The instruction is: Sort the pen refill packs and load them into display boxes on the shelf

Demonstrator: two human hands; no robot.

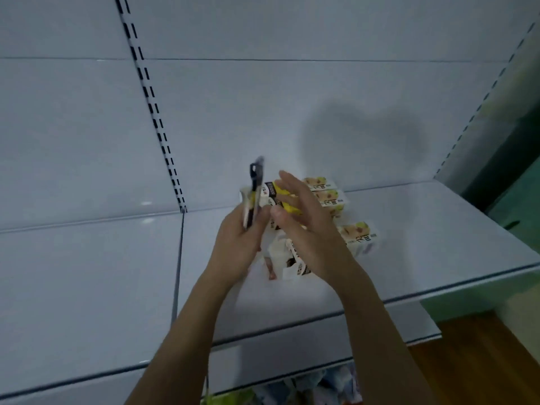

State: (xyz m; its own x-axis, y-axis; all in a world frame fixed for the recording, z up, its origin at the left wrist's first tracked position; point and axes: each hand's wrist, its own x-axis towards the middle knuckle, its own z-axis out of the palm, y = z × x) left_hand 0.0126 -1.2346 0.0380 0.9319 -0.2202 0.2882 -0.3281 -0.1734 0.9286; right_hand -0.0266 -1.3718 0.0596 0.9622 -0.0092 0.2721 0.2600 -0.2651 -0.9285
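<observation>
Head view | left hand grips upright refill pack, fingers curled | right hand beside it, fingers straight, holding nothing | display boxes on shelf behind hands

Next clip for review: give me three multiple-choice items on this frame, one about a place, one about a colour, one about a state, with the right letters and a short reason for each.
1. Where do the white-and-yellow cardboard display boxes sit?
A. on the pale grey metal shelf, against the back panel
B. on the wooden floor
C. in the right hand

2. What colour is the slim pen refill pack held upright?
A. red
B. mostly black with white
C. green

3. How is the right hand?
A. curled in a fist
B. gripping a box
C. fingers straight, holding nothing

Key: 1 A, the boxes rest at the shelf's rear. 2 B, the pack looks dark with a pale part. 3 C, its fingers are extended beside the left hand, which grips the pack.
</observation>
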